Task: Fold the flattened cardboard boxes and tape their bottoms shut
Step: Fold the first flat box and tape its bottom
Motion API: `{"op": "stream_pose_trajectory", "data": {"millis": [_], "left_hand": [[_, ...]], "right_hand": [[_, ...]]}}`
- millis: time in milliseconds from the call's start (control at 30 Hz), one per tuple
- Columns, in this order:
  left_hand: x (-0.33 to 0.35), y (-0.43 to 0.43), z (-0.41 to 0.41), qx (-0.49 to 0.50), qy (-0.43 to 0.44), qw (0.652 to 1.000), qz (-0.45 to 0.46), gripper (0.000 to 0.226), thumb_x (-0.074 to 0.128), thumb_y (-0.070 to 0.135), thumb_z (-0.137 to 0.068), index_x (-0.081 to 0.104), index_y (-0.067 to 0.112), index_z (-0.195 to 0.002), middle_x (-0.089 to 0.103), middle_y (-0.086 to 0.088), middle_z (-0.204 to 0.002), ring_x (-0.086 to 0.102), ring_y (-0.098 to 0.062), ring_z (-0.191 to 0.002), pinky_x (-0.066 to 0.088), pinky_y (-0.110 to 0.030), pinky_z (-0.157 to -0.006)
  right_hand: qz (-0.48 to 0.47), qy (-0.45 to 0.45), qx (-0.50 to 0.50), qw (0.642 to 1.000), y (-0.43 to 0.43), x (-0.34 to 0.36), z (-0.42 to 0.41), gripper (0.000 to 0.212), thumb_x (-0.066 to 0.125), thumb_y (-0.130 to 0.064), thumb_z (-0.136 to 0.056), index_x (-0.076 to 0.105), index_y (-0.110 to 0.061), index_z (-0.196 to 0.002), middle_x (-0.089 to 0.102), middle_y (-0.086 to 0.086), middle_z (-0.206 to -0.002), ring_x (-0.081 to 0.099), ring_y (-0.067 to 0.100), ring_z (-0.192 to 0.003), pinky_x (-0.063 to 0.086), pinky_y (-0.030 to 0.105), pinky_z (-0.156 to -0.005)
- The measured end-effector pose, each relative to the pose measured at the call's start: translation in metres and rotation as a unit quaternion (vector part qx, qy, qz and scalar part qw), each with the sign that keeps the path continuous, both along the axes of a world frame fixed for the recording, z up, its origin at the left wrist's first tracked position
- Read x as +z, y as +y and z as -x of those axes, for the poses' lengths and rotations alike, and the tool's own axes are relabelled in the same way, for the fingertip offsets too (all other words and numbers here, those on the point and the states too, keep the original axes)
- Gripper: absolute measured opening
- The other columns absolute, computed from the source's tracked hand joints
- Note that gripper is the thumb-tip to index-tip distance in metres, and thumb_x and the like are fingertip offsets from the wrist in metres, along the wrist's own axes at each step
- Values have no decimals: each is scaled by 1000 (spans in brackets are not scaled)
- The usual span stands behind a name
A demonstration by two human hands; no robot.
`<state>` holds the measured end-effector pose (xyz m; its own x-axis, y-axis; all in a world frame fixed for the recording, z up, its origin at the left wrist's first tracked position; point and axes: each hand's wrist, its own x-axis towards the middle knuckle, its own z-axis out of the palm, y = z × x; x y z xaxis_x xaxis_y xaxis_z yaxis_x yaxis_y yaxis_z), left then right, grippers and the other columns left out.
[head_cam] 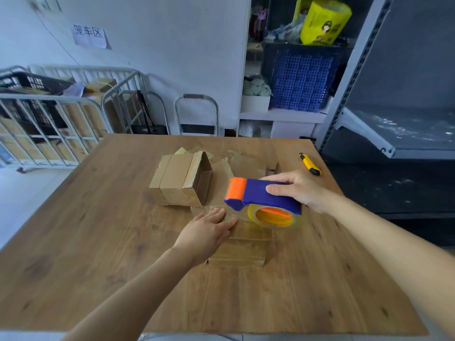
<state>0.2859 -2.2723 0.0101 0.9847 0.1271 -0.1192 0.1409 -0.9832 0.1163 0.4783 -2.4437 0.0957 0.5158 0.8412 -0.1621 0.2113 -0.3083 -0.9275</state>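
A small folded cardboard box (242,249) lies on the wooden table (98,279) in front of me. My left hand (206,232) rests flat on its top, fingers spread and pointing right. My right hand (295,188) grips a blue and orange tape dispenser (258,195) holding a roll of clear tape (273,217), held just above the box's far end. A strip of clear tape runs from the dispenser toward my left fingertips. Behind it a taped cardboard box (177,183) stands with a flap open, and flattened cardboard (243,163) lies beyond.
A yellow utility knife (310,164) lies near the table's far right edge. Metal cage carts (61,124) with boxes stand at the left behind the table. Shelving with a blue crate (302,84) and a yellow package (322,20) stands at the back right.
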Motion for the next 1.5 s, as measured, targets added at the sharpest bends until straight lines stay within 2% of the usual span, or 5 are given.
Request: {"op": "stream_pose_trajectory", "data": {"millis": [367, 500, 700, 967, 1500], "left_hand": [[12, 2, 1, 129, -147, 947, 256, 28, 50, 9, -93, 66, 16, -115, 66, 4, -111, 58, -12, -101, 45, -26, -83], [25, 7, -10, 364, -247, 780, 445, 32, 41, 6, -96, 66, 11, -114, 69, 0, -105, 64, -10, -92, 53, -25, -80], [44, 6, -18, 385, -110, 591, 700, 25, 55, 27, -97, 65, 4, -93, 62, -6, -76, 59, -17, -75, 51, -24, -64], [40, 5, -19, 368, -90, 564, 734, 46, 47, 48, -97, 65, 6, -94, 65, -7, -77, 59, -14, -69, 49, -23, -64], [36, 15, -10, 333, -59, 511, 790, 21, 57, 13, -94, 62, 3, -112, 66, -11, -91, 60, -11, -71, 51, -20, -63]], "right_hand": [[76, -24, 75, 994, 21, 7, -11, 26, 62, -21, -92, 70, -22, -117, 74, 3, -105, 68, 26, -100, 54, 38, -90], [69, -29, 78, 994, 23, 6, -10, 23, 61, -23, -92, 70, -27, -113, 74, 1, -103, 68, 25, -99, 54, 39, -89], [54, -19, 78, 995, 20, 4, -12, 21, 62, -22, -92, 70, -28, -110, 75, 2, -102, 68, 26, -99, 56, 37, -87], [49, -26, 85, 995, 19, 2, -11, 22, 62, -24, -91, 70, -29, -111, 74, 1, -104, 68, 26, -100, 55, 41, -90], [66, -37, 106, 991, 25, 4, -14, 27, 61, -22, -93, 69, -21, -118, 73, -3, -107, 68, 21, -98, 55, 30, -82]]}}
